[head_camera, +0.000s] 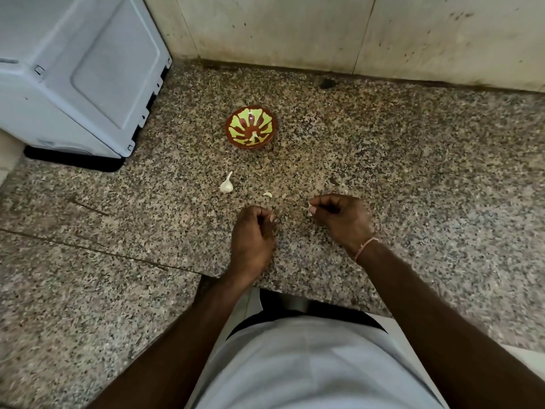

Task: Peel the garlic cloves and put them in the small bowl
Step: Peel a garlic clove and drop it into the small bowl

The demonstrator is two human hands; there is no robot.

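I see a small red bowl with a yellow-green petal pattern (pixel 251 127) above frame centre on the speckled granite counter (pixel 413 178), holding one pale garlic piece (pixel 254 137). My right hand (pixel 342 215) pinches a white garlic clove (pixel 311 208). My left hand (pixel 253 234) is curled; I cannot tell what it holds. A garlic bulb (pixel 226 184) lies left of centre.
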